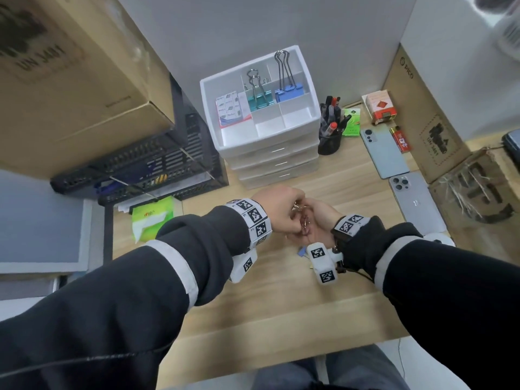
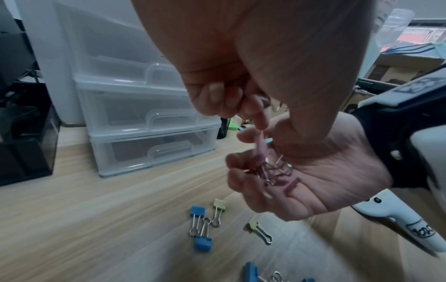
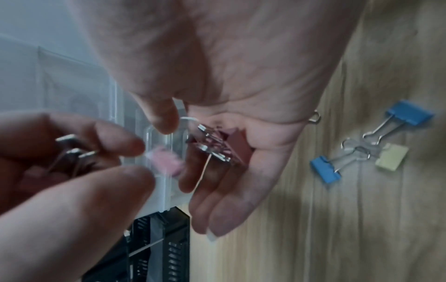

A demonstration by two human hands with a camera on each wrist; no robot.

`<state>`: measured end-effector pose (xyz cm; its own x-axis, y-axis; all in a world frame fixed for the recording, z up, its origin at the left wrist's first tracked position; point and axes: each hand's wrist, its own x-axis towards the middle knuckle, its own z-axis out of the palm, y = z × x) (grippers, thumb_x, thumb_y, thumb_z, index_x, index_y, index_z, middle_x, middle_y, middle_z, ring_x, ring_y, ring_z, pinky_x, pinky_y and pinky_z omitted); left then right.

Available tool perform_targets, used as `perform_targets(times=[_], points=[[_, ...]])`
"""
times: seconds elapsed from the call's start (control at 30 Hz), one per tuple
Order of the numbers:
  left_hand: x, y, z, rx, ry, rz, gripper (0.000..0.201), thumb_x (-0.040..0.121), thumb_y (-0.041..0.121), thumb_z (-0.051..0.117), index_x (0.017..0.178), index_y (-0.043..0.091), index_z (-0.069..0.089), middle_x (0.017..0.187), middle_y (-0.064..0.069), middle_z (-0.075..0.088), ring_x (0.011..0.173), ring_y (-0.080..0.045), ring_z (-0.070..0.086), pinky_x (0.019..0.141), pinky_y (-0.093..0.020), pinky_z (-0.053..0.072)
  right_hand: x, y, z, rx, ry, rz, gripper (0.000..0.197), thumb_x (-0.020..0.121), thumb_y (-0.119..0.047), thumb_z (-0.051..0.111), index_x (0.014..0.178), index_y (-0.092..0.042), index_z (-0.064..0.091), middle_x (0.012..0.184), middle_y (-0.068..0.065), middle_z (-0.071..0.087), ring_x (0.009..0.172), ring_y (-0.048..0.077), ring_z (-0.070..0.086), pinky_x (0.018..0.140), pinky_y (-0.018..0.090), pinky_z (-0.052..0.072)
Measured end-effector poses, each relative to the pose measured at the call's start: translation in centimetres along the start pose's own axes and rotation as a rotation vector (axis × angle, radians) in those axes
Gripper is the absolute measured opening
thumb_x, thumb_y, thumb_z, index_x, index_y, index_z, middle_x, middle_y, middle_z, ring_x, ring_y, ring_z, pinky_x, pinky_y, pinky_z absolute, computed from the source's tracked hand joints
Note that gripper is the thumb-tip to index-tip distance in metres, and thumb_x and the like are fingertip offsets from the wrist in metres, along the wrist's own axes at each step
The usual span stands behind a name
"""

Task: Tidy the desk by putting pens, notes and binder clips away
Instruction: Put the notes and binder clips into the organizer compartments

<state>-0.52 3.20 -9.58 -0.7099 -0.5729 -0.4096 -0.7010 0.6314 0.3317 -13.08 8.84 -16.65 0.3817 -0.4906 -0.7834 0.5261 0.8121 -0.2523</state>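
Observation:
Over the desk's middle my two hands meet. My left hand [image 1: 284, 212] pinches a pale pink binder clip [image 2: 262, 142] between thumb and fingertips, with more wire handles tucked in its fist [image 3: 70, 152]. Just below it my right hand [image 1: 320, 219] lies palm up and cupped around several dark pink binder clips [image 2: 272, 171], also seen in the palm [image 3: 222, 147]. Loose blue clips [image 2: 198, 211] and yellow clips [image 2: 220, 205] lie on the wood under the hands. The white drawer organizer [image 1: 261, 147] stands behind, its top tray holding notes [image 1: 232, 111] and large clips [image 1: 260, 101].
A black pen cup [image 1: 329, 142] stands right of the organizer, then two phones [image 1: 384, 153] and a red lighter [image 1: 401, 140]. A black mesh tray [image 1: 157, 170] and green tissue pack [image 1: 152, 218] sit left. Cardboard boxes flank both sides.

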Motion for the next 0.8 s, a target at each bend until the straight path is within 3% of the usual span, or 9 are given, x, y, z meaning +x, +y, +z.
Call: perform_targets(times=[0.13, 0.37, 0.47, 0.57, 0.8], points=[[-0.3, 0.4, -0.2, -0.110, 0.014, 0.038, 0.040, 0.073, 0.028, 0.074, 0.111, 0.019, 0.063, 0.089, 0.004, 0.068, 0.081, -0.019, 0.061, 0.069, -0.031, 0.052, 0.1, -0.1, 0.3, 0.071, -0.016, -0.048, 0.028, 0.098, -0.028, 0.044, 0.096, -0.008, 0.064, 0.092, 0.012, 0.062, 0.083, 0.027, 0.063, 0.078, 0.041, 0.052], [-0.9, 0.2, -0.9, -0.169, 0.037, 0.075, 0.044, 0.078, 0.013, 0.063, 0.122, 0.012, 0.060, 0.110, -0.003, 0.067, 0.081, -0.018, 0.060, 0.074, -0.033, 0.053, -1.6, -0.2, 0.7, 0.158, 0.044, -0.086, 0.030, 0.101, -0.023, 0.047, 0.086, -0.002, 0.061, 0.077, 0.015, 0.063, 0.059, 0.025, 0.065, 0.050, 0.032, 0.059], [-1.0, 0.1, -2.2, -0.123, 0.132, 0.076, 0.035, 0.085, 0.012, 0.063, 0.120, 0.011, 0.062, 0.105, 0.000, 0.066, 0.083, -0.013, 0.052, 0.076, -0.029, 0.045, -2.2, -0.9, 1.2, 0.125, 0.092, -0.086, 0.026, 0.099, -0.025, 0.051, 0.085, -0.004, 0.061, 0.072, 0.011, 0.062, 0.055, 0.020, 0.063, 0.047, 0.025, 0.056], [-1.5, -0.3, -4.7, -0.107, 0.241, 0.059, 0.028, 0.084, 0.014, 0.064, 0.113, 0.012, 0.064, 0.093, 0.002, 0.065, 0.084, -0.018, 0.058, 0.076, -0.033, 0.048, -2.8, -2.0, 2.1, 0.102, 0.045, -0.089, 0.029, 0.100, -0.025, 0.048, 0.080, -0.007, 0.059, 0.068, 0.010, 0.061, 0.051, 0.017, 0.060, 0.039, 0.018, 0.046], [-3.9, -3.6, -11.4, 0.018, 0.450, -0.203, 0.019, 0.089, 0.020, 0.055, 0.106, 0.016, 0.060, 0.093, 0.004, 0.057, 0.087, -0.023, 0.060, 0.074, -0.032, 0.045, -5.6, -7.6, 5.1, 0.011, -0.027, -0.174, 0.027, 0.104, -0.023, 0.045, 0.082, -0.010, 0.052, 0.060, 0.003, 0.055, 0.040, 0.007, 0.052, 0.032, 0.013, 0.041]])
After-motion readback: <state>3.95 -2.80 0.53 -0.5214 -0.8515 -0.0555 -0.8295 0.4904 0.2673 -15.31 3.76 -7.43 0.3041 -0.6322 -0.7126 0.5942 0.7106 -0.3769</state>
